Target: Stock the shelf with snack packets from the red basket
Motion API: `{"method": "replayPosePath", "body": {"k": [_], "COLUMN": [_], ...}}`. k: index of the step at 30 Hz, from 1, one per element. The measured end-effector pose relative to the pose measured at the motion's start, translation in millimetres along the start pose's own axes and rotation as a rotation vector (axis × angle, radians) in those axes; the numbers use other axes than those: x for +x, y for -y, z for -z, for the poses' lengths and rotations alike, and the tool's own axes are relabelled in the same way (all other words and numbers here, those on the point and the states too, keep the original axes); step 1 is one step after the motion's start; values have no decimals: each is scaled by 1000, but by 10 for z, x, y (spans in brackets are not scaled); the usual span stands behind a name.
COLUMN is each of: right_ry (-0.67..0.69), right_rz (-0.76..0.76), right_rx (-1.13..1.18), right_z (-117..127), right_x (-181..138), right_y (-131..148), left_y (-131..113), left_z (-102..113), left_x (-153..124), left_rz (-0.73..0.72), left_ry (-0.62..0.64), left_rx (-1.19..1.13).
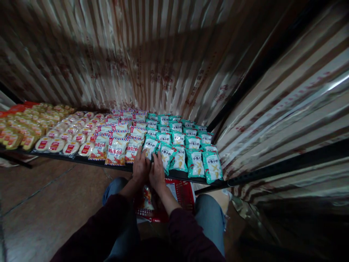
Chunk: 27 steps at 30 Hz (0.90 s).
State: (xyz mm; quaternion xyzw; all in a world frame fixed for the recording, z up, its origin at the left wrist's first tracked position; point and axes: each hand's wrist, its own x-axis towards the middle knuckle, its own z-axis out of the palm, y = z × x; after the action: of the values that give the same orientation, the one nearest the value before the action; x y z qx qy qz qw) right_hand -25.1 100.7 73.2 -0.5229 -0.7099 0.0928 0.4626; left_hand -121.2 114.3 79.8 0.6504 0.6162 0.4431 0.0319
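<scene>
At the front edge of the shelf, my left hand (140,166) and my right hand (157,170) are side by side at a teal-and-white snack bag (150,145). Their fingers close on its lower part from either side, hiding its bottom. Beside my left fingers stands a white-and-red snack bag (132,148) with a striped top edge. Close to my right fingers is another teal snack bag (166,156), slightly tilted. Several rows of the same teal bags extend to the right and back, and rows of the white-and-red bags lie to the left.
Round white packaged cakes (73,148) and yellow packs (29,136) fill the shelf's left part. Below the shelf, between my knees, sits a red basket (187,194) with packets inside. Striped plastic sheeting (152,54) hangs behind; a dark metal frame bar (261,169) runs along the right.
</scene>
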Motion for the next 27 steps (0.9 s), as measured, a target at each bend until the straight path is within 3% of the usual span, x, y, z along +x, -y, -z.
{"method": "replayPosePath", "body": {"k": [6,12,19,27], "right_ry": [-50,-8,-17,18], "right_rz": [-47,-28,-17,-120], "right_rx": [12,4,73,164], "right_z": [-198,-183,-120,-111], "right_x": [165,212,92,-6], "right_y": [-29,-25,-36,10], "left_y": [168,120,15,80], "left_z": [-104,-49,103,101], "left_x": [124,161,-15,-146], "left_rz": [82,124,73,109], "left_ry": [18,20,33,3], "left_rx": [-84,-184,-222,-219]}}
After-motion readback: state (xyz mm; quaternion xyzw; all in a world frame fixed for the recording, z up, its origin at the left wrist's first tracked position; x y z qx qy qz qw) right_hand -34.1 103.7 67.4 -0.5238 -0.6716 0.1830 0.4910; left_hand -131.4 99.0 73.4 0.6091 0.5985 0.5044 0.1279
